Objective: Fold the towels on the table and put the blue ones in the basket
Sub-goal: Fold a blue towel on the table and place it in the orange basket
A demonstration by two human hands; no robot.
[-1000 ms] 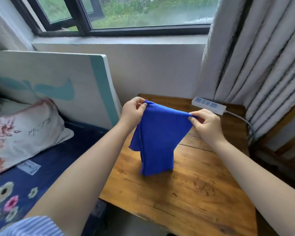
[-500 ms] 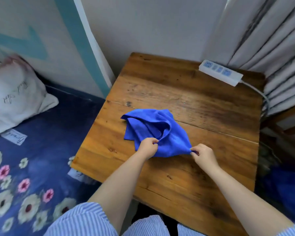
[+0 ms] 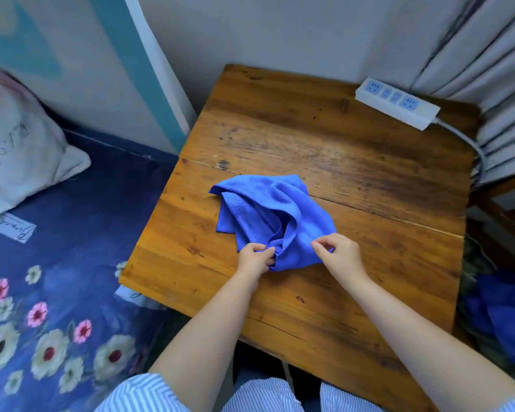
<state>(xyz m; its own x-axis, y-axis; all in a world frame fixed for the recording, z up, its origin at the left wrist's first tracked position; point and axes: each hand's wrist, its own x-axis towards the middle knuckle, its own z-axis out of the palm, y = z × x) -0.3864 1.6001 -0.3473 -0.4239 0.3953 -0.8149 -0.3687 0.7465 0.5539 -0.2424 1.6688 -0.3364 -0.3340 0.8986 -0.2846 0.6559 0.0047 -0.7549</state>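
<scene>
Pillow [image 3: 18, 150]: soft, white, on flowery blue bed cover
Left hand [image 3: 254, 258]: fingers curled, pinching near edge of towel
Towel [image 3: 268, 215]: fuzzy, blue, bunched up on table
Right hand [image 3: 338, 255]: fingertips pinching towel's right corner
Table [image 3: 354, 179]: brown scratched wood
Power strip [image 3: 397, 103]: long, white, far corner

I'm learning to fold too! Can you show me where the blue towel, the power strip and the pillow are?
blue towel [image 3: 268, 209], head view, middle of the crumpled cloth.
power strip [image 3: 397, 104], head view, top face with sockets.
pillow [image 3: 18, 150], head view, middle of its white cover.
</scene>
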